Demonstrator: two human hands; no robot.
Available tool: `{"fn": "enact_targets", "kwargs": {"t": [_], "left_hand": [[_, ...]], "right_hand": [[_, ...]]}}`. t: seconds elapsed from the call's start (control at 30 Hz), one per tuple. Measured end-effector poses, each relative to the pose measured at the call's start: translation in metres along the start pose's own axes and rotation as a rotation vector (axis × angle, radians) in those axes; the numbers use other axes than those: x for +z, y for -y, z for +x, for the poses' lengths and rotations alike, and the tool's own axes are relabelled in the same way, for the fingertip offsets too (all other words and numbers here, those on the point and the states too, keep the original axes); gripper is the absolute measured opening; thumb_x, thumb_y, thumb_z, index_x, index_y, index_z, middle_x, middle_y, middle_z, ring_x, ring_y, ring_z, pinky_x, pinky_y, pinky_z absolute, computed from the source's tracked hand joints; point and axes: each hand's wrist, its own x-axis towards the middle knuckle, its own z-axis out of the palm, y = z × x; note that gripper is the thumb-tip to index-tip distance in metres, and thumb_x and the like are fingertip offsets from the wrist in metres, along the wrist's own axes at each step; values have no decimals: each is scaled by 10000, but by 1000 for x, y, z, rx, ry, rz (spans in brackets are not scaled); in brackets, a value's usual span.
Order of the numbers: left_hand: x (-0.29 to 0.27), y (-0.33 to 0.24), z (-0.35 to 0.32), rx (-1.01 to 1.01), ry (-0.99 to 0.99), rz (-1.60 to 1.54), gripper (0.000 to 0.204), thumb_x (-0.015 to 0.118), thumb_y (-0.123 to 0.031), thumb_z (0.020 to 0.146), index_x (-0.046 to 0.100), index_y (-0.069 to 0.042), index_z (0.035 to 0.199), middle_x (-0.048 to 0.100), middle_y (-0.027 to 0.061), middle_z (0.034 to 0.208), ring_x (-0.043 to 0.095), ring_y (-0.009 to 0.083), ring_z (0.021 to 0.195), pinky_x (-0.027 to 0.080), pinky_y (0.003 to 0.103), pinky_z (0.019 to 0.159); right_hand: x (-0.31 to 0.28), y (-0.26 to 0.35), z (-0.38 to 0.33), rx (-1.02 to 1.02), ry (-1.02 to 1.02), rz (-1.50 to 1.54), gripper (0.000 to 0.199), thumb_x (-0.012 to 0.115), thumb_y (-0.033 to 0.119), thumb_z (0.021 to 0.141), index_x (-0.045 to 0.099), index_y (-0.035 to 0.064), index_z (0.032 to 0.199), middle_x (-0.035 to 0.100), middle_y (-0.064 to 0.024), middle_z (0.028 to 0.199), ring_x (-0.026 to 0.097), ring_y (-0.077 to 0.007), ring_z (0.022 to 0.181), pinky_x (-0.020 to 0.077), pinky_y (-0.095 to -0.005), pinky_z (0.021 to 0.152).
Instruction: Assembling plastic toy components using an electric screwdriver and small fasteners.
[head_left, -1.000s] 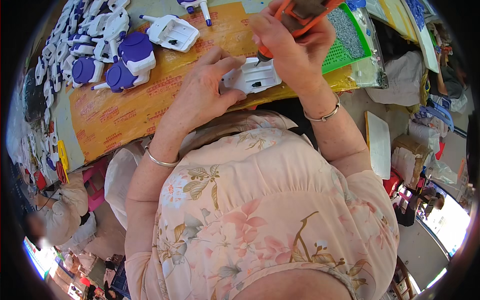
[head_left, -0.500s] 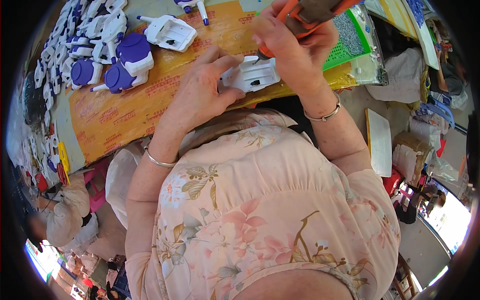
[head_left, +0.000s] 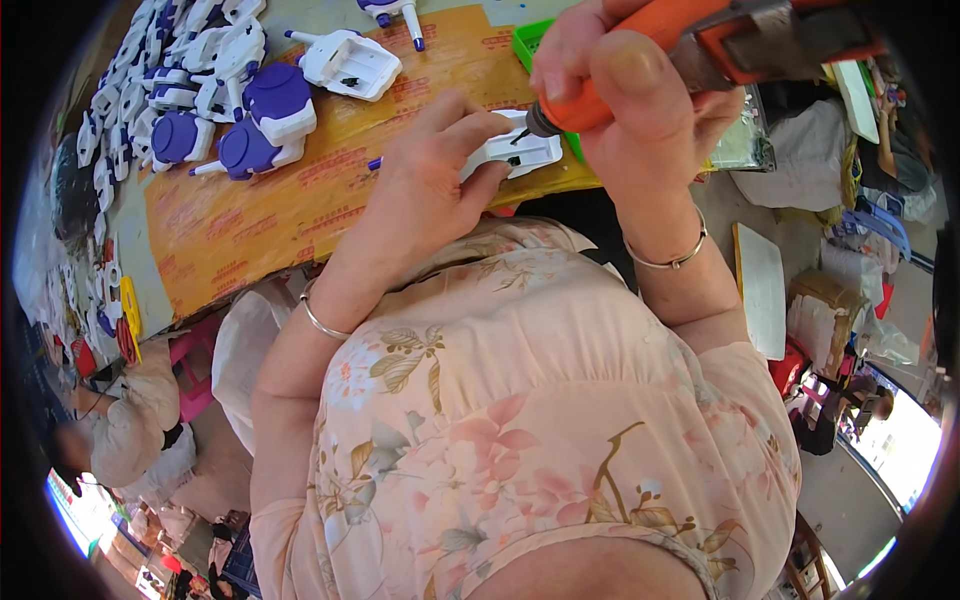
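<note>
Two hands are busy: my left hand (head_left: 430,165) pinches the white shell (head_left: 540,152) on the counter (head_left: 250,215), and my right hand (head_left: 650,125) grips an orange tool (head_left: 665,22). The shell lies longways, left to right, just under the tool's thin tip; I can't tell if they touch. My left hand is nearer. Now the tool hides more of the green tray (head_left: 528,42) than before.

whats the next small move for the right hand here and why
The right hand should probably straighten the orange power tool before pressing: its thin bit appears to slant over the open white housing, which the left hand holds; bit contact is unclear.
</note>
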Motion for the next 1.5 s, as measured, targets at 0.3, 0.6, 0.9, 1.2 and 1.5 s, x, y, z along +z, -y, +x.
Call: {"fn": "enact_targets", "kwargs": {"t": [0.3,0.6,0.9,1.2,1.5], "left_hand": [[12,4,1,29,-58,-96,89,709,-6,826,668,13,903,584,126,796,597,289,703,458,386,622],[16,0,-10,-202,-102,-400,91,741,15,836,657,5,869,597,39,790,583,97,672,473,249,596],[16,-4,-11,-270,-108,-521,104,758,-4,843,655,-13,848,617,-16,783,565,37,678,471,212,602],[14,-4,-11,-281,-101,-378,211,795,-54,801,651,-26,952,635,15,783,569,79,659,477,239,594],[-4,14,-9,0,22,306,590,840,-217,695,627,-51,1220,604,140,1147,564,344,1095,454,467,914]], "right_hand": [[-3,12,-6,108,140,232,557,782,332,879,499,-16,1209,639,-151,1046,645,-224,922,537,-330,825],[6,38,-8,161,29,669,656,928,242,723,472,76,1165,606,-98,840,575,-210,674,505,-368,636],[6,37,-9,164,34,651,670,932,250,716,475,84,1177,601,-97,838,572,-210,676,502,-356,632],[-8,10,2,17,243,564,561,905,236,757,511,56,1114,621,-105,884,606,-190,721,511,-336,670],[12,-24,10,30,53,256,266,766,-53,787,603,12,988,656,-27,803,621,-91,704,502,-252,632]]}}
